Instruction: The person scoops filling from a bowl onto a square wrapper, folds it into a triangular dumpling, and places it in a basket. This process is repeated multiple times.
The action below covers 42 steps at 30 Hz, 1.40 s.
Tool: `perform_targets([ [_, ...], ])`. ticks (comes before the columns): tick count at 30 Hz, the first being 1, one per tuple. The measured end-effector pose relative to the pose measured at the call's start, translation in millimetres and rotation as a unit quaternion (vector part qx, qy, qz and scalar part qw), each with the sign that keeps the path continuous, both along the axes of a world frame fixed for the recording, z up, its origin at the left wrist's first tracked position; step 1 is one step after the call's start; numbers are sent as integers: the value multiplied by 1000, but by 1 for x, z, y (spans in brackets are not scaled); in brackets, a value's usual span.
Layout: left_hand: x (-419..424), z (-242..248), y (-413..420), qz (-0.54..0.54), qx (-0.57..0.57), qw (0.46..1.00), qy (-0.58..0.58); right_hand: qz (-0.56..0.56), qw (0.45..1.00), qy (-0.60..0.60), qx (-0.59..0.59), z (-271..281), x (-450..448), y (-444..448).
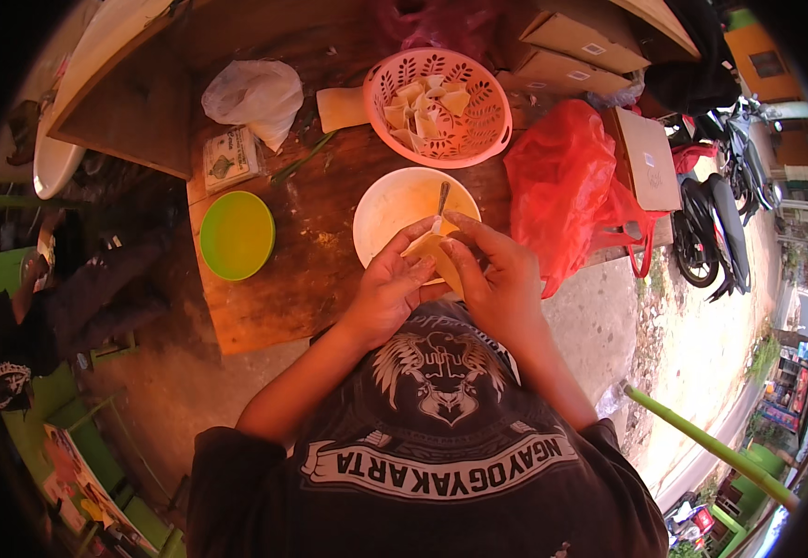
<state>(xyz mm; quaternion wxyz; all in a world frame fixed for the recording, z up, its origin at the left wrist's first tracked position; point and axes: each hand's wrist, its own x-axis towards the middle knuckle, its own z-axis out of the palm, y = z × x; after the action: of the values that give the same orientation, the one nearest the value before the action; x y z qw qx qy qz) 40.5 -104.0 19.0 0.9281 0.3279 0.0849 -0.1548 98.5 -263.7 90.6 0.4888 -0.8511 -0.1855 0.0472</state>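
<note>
Between my left hand (393, 279) and my right hand (491, 261) is a thin, pale dough wrapper (434, 247), pinched by the fingers of both and partly folded. The hands are over the near edge of a white bowl (383, 209), in which a metal spoon (444, 195) leans with its handle up. Beyond the bowl, a pink perforated plastic basket (484, 132) holds several folded wrappers (418, 111). A flat stack of pale wrappers (342, 109) lies against the basket's left side.
On the wooden table (292, 279) are a green plastic bowl (237, 236), a printed packet (231, 159) and a clear plastic bag (254, 97). To the right are a red plastic bag (564, 188) and cardboard boxes (644, 160). A person in dark clothes (62, 300) is at the far left.
</note>
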Motion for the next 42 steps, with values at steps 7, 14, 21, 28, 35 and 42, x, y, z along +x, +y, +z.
perform_targets([
  [7, 8, 6, 9, 54, -46, 997, 28, 109, 980, -154, 70, -1, 2, -21],
  [14, 7, 16, 13, 45, -54, 997, 10, 113, 968, -225, -14, -21, -7, -26],
  [21, 3, 41, -8, 125, -60, 982, 126, 134, 958, -254, -20, -20, 1, -16],
  [28, -2, 33, -4, 75, -47, 993, 76, 131, 953, -273, -29, -27, 3, -23],
  [35, -5, 37, -7, 82, 14, 995, 50, 149, 947, -284, -22, -19, 1, -22],
  [42, -9, 30, -11, 87, 36, 994, 58, 157, 945, -287, -18, -21, -3, -19],
])
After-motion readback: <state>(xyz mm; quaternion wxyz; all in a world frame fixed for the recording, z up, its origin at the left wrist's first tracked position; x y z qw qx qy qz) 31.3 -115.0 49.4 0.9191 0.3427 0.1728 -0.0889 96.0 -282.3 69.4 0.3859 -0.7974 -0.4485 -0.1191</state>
